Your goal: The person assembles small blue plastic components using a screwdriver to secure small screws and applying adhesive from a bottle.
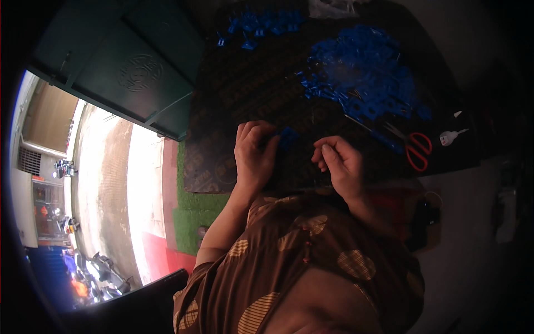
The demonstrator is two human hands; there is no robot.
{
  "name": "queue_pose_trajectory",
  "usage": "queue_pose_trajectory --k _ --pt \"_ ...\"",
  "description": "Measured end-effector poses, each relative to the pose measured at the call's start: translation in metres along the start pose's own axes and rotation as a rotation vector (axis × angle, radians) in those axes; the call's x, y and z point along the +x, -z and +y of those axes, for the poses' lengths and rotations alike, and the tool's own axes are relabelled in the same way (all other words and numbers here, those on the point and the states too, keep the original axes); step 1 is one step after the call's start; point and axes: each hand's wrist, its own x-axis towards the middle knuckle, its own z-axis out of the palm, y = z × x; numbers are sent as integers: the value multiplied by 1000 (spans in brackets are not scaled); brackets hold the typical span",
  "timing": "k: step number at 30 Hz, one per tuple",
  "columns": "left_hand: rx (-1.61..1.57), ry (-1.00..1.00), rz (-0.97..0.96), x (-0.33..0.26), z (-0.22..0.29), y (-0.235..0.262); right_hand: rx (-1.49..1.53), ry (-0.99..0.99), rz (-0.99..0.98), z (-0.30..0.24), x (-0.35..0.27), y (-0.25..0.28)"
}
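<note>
Over the near part of the dark printed board (pixel 222 111), my left hand (pixel 255 153) is closed, with a small blue plastic part (pixel 287 137) at its fingertips. The part's far details are too dark to make out. A short way to the right, my right hand (pixel 342 164) has its fingers curled and thumb pressed in. Whatever it may pinch is too small to see. Beyond it lies a large heap of blue plastic parts (pixel 361 69), some thin metal pieces among them. Several more blue parts (pixel 261 23) stand in a loose group at the far left.
Right of my right hand lie a blue-handled screwdriver (pixel 386 142), red-handled scissors (pixel 418 151), a small white nozzle bottle (pixel 451 137) and a white cap (pixel 458 114). A clear plastic bag (pixel 332 8) rests at the far edge. A green metal door (pixel 128 61) borders the left side.
</note>
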Motion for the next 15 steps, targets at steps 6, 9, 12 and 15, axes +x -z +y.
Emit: queue_pose_trajectory --k 6,9,12,15 --pt "28 -7 -21 1 -3 -6 -11 23 -14 1 -2 1" --pt "87 -80 -24 4 -1 -7 -22 18 -23 -1 -2 1" --pt "126 -117 -28 5 1 -8 -6 7 -30 -2 -2 2" --pt "165 -147 -34 5 4 -9 -1 5 -39 -1 -2 3"
